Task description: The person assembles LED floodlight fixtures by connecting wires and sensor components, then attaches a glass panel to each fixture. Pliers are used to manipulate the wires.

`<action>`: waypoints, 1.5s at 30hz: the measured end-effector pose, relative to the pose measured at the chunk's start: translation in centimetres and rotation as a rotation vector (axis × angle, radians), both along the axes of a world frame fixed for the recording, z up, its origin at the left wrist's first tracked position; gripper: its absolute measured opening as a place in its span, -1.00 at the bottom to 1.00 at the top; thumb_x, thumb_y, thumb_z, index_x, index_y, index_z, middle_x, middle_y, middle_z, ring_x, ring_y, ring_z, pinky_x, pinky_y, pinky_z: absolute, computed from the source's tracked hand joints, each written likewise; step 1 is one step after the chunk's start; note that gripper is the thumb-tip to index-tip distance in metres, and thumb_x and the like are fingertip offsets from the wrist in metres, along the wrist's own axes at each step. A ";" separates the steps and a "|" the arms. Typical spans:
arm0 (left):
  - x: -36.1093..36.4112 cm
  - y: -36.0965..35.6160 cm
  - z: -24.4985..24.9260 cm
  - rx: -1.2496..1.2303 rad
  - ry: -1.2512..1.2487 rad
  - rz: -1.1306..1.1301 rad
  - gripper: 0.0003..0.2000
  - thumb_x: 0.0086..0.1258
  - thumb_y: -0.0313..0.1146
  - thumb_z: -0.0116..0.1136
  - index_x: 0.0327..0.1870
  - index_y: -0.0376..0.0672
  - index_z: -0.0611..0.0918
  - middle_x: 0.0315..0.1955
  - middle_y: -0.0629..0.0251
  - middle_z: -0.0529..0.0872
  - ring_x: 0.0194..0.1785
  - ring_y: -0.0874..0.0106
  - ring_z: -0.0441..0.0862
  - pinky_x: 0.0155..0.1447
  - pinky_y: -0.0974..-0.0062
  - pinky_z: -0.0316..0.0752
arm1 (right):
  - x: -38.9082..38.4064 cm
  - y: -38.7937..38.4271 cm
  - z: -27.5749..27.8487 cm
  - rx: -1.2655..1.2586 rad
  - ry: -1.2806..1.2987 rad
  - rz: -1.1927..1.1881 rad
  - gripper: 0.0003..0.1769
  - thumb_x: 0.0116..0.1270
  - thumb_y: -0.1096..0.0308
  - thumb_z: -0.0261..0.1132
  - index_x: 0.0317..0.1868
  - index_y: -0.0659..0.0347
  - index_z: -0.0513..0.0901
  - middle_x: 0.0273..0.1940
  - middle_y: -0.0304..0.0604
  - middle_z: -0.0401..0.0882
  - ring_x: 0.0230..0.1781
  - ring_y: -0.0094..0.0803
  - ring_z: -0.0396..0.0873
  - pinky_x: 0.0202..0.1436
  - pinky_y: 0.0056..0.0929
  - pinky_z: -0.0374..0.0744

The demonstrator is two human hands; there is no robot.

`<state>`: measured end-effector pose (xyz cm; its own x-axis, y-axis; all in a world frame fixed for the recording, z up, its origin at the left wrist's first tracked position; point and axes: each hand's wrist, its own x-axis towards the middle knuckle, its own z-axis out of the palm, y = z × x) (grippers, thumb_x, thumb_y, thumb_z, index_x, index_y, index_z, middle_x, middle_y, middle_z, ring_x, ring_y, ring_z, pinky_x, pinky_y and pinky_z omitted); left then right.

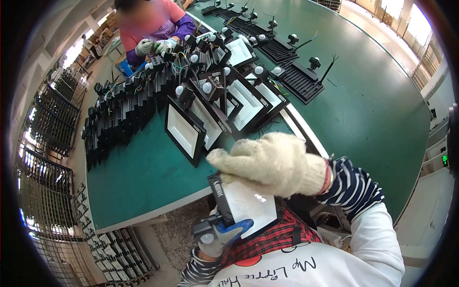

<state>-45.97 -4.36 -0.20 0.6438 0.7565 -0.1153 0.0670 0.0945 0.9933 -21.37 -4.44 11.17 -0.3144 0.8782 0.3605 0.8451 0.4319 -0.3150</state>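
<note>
A black-framed LED floodlight with a pale glass front is tilted close to my body. My left hand, in a grey glove with blue fingertips, grips its lower left edge, next to the motion sensor head with its small white dome. My right hand, in a thick cream knitted glove, lies over the upper part of the glass with its fingers stretched out to the left. The glove covers part of the frame, and its underside is hidden.
Floodlights with sensors stand upright in a long row on the green table. More floodlights lie face down on the green surface beyond a pale rail. Across the table, a gloved co-worker handles parts. Racks stand left.
</note>
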 end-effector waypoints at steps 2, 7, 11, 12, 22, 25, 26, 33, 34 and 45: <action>-0.5 0.1 -0.6 0.052 0.046 -0.020 -0.41 0.23 -0.35 0.50 0.26 -0.31 0.51 0.00 0.15 0.73 0.05 0.36 0.70 0.26 0.35 0.61 | -1.8 -0.4 0.3 -0.057 0.056 -0.078 -0.61 0.50 0.03 0.18 0.24 -0.10 0.54 -0.22 -0.20 0.70 -0.39 -0.09 0.73 -0.44 -0.17 0.68; -2.8 1.4 -3.6 0.196 -0.318 0.042 -0.63 0.56 -0.31 0.00 0.24 -0.38 0.54 0.15 -0.09 0.67 0.23 0.10 0.66 0.35 0.19 0.57 | -0.6 -1.2 -2.7 -0.280 1.210 -0.049 -0.61 0.46 0.34 0.33 0.21 0.31 0.58 -0.12 -0.21 0.73 -0.31 -0.56 0.66 -0.14 -0.54 0.67; -0.4 2.5 1.0 -0.419 -0.396 0.415 -0.46 0.41 -0.35 0.05 0.31 -0.61 0.41 0.20 -0.23 0.60 0.22 0.04 0.65 0.38 0.11 0.54 | 0.5 -2.8 -2.8 -0.522 1.488 -0.341 -0.45 0.40 0.26 0.37 0.30 0.33 0.47 -0.07 -0.13 0.65 -0.20 -0.54 0.63 -0.18 -0.60 0.63; -0.2 2.6 1.4 -0.403 -0.381 0.428 -0.46 0.42 -0.34 0.03 0.31 -0.61 0.40 0.21 -0.23 0.59 0.23 0.05 0.64 0.37 0.13 0.54 | -0.6 -3.4 -3.1 -0.624 1.527 -0.228 -0.46 0.41 0.25 0.36 0.29 0.33 0.47 -0.07 -0.13 0.63 -0.21 -0.52 0.64 -0.17 -0.58 0.64; -2.4 -0.3 -2.8 -0.207 -0.233 0.418 -0.54 0.35 -0.50 0.08 0.29 -0.43 0.46 0.20 -0.03 0.61 0.23 0.13 0.63 0.35 0.20 0.54 | 1.4 4.0 -2.1 -0.388 2.019 -0.202 -0.72 0.50 0.23 0.24 0.06 0.22 0.54 -0.26 -0.22 0.58 -0.35 -0.41 0.59 -0.31 -0.42 0.60; -3.2 -0.8 -3.1 -0.102 -0.135 0.427 -0.54 0.38 -0.49 0.07 0.31 -0.42 0.47 0.21 -0.02 0.61 0.23 0.13 0.63 0.35 0.18 0.54 | 2.0 1.0 -1.7 -0.441 1.092 -0.337 -0.69 0.52 0.23 0.21 0.09 0.29 0.55 -0.25 -0.18 0.62 -0.35 -0.42 0.59 -0.25 -0.45 0.60; -3.5 -1.1 -3.2 -0.046 -0.115 0.422 -0.60 0.41 -0.47 0.07 0.24 -0.42 0.53 0.18 0.00 0.64 0.22 0.15 0.64 0.35 0.21 0.53 | 1.0 0.4 -4.1 -0.270 1.035 -0.332 -0.62 0.52 0.21 0.22 0.17 0.32 0.54 -0.21 -0.11 0.65 -0.29 -0.37 0.63 -0.17 -0.42 0.62; -6.0 -2.9 -12.0 -0.284 -0.315 0.321 -0.55 0.66 -0.27 -0.14 0.37 -0.44 0.44 0.35 -0.09 0.50 0.34 0.17 0.54 0.44 0.26 0.44 | -5.3 -4.2 -4.7 -0.275 0.452 -0.294 -0.57 0.43 0.19 0.31 0.27 0.05 0.62 0.00 0.13 0.62 -0.11 -0.07 0.74 -0.08 -0.29 0.74; -4.8 -2.6 -6.8 -0.094 -0.120 0.298 -0.53 0.67 -0.24 -0.16 0.40 -0.44 0.40 0.38 -0.13 0.45 0.36 0.14 0.52 0.44 0.25 0.43 | -6.0 -4.3 -5.2 -0.265 0.391 -0.244 -0.59 0.44 0.14 0.30 0.23 0.06 0.64 0.04 0.10 0.61 -0.22 -0.11 0.75 -0.21 -0.28 0.75; -11.5 -5.5 -9.6 0.421 0.242 0.222 -0.62 0.67 -0.21 -0.23 0.34 -0.19 0.43 0.28 -0.08 0.54 0.30 0.10 0.58 0.38 0.21 0.47 | -9.8 2.0 -10.0 -0.233 0.106 -0.203 -0.64 0.44 0.07 0.28 0.14 0.00 0.67 -0.04 -0.12 0.63 -0.38 -0.18 0.72 -0.37 -0.25 0.72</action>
